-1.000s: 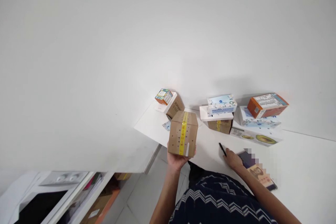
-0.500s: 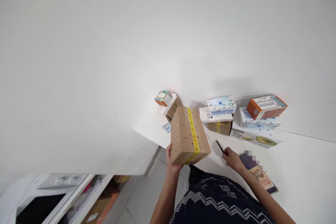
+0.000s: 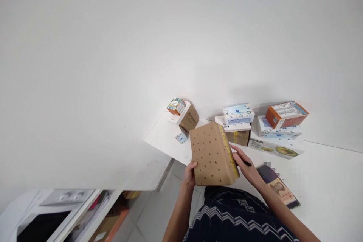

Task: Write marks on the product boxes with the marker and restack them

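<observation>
My left hand [image 3: 190,174] grips the lower left edge of a brown cardboard box [image 3: 210,155] printed with dark dots, its thumb on the near face. The box is held tilted above the white table, its yellow tape strip [image 3: 228,151] now along the right side. At that right side is my right hand [image 3: 243,162], its fingers against or very close to the box. A slim black pen [image 3: 247,163] sticks out of the right hand, its other end hidden.
Small orange-and-blue box [image 3: 176,106] sits atop other boxes at left. Behind my right hand are stacked boxes, including a white-and-blue box [image 3: 239,115], an orange box [image 3: 287,115] and an avocado-printed box [image 3: 273,148]. A dark flat item with a picture [image 3: 280,193] lies to the right.
The cardboard box has turned, so its dotted face shows and the tape sits at the right. My right hand has moved up and left to the box, the pen now pointing rightward.
</observation>
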`<state>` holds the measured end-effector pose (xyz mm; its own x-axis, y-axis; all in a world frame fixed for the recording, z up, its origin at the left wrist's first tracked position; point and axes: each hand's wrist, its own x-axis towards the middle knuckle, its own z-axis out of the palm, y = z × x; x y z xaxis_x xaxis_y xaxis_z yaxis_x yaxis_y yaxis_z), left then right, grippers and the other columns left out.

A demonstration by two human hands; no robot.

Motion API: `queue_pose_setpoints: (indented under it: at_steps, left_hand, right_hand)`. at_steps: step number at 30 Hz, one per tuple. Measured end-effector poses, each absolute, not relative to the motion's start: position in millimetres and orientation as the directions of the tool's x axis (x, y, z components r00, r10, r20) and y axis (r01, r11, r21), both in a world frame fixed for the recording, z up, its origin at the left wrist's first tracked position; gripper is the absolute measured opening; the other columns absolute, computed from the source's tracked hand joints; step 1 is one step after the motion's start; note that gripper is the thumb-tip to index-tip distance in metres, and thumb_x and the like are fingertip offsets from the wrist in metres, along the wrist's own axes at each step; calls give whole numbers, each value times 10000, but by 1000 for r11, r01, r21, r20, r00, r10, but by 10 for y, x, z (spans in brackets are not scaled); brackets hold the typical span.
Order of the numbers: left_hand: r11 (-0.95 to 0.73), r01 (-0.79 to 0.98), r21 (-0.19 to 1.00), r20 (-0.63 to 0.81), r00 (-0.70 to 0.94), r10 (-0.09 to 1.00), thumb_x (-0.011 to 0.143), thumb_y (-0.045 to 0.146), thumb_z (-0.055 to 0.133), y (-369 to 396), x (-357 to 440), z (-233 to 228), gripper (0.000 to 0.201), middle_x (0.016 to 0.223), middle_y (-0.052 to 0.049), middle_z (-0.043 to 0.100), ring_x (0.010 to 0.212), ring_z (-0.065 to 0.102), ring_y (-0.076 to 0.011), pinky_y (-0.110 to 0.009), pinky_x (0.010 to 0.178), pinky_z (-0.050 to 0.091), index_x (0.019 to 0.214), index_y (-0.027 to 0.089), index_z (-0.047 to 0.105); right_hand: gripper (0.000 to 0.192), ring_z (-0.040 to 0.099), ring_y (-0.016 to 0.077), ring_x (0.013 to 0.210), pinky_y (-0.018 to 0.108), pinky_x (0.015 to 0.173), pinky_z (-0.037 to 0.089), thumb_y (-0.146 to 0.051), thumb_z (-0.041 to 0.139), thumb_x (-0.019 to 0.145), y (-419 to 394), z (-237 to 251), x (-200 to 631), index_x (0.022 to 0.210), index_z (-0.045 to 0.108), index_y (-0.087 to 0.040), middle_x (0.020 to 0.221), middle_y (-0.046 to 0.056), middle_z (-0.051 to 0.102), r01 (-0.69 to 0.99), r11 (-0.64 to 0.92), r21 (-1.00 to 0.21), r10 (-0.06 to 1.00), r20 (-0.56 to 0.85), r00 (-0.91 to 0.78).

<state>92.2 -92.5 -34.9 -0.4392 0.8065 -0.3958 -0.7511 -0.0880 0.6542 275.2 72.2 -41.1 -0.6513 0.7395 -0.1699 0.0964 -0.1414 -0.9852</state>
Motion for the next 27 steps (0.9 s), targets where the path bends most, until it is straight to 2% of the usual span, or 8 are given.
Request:
queue_pose_setpoints:
  at_steps: [3, 8, 12, 17, 23, 27]
  left_hand:
    - [-72, -751, 657, -408, -434, 803, 509, 253, 804, -889, 959, -354, 578, 1025, -120, 737, 1115, 614, -377, -477, 989, 472, 1054, 125, 659]
    - [-46, -753, 657, -510, -489, 708, 677, 460, 744, -819, 966, -385, 486, 968, -153, 741, 1044, 658, -354, -469, 940, 509, 1004, 109, 669]
    - [-15, -751, 660, -530, -480, 699, 632, 470, 783, -788, 972, -373, 519, 953, -147, 743, 1005, 673, -353, -469, 910, 528, 989, 112, 667]
    - [-22, -744, 668, -527, -494, 691, 625, 443, 777, -785, 1023, -332, 560, 989, -147, 732, 1068, 640, -371, -480, 906, 521, 1064, 124, 640]
    - [-83, -654, 752, -418, -570, 707, 549, 438, 817, -768, 1063, -292, 780, 1129, -128, 685, 1050, 640, -352, -487, 902, 519, 1233, 183, 542]
    - [-134, -519, 844, -257, -611, 749, 570, 449, 802, -778, 1048, -288, 923, 1279, -117, 599, 1154, 577, -350, -489, 960, 479, 1375, 253, 393]
  right_hand:
    - [590, 600, 216, 912, 342, 845, 486, -569, 482, 853, 710, -475, 2766, 1303, 538, -192, 963, 58, 652, 119, -57, -991, 750, -121, -650]
    - [582, 614, 205, 874, 330, 807, 507, -562, 477, 864, 684, -502, 2800, 1309, 536, -191, 943, 62, 659, 112, -11, -994, 743, -84, -664]
    - [579, 620, 201, 868, 327, 796, 511, -555, 474, 872, 692, -522, 2821, 1317, 533, -188, 968, 66, 668, 107, 5, -994, 733, -69, -677]
    - [593, 632, 200, 846, 319, 775, 517, -575, 485, 861, 718, -559, 2850, 1303, 548, -185, 920, 57, 678, 98, 3, -995, 729, -64, -681]
    - [546, 638, 197, 814, 320, 757, 526, -572, 543, 828, 705, -591, 2847, 1209, 609, -186, 868, 47, 688, 60, -21, -998, 752, -55, -657]
    - [495, 594, 165, 612, 311, 625, 511, -544, 636, 757, 769, -538, 2866, 1087, 619, -176, 708, 7, 631, 41, -73, -996, 869, -84, -488]
